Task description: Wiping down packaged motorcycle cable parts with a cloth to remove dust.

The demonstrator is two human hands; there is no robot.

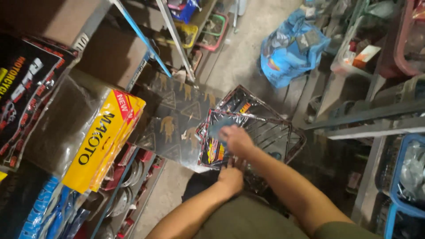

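My right hand [237,139] rests on top of a flat black packet in shiny clear plastic [261,132], with a small grey-blue piece [219,127] under its fingers. Lower down, my left hand [230,179] grips the near edge of the same stack of packets. A second like packet [241,104] pokes out behind it. To the left a black sheet with gold animal figures and triangles [172,121] leans against the shelf.
A metal shelf [146,40] on the left holds yellow [102,137] and black [26,84] packaged goods. A blue plastic bag [290,48] lies on the concrete floor ahead. On the right are racks with a blue crate [400,177].
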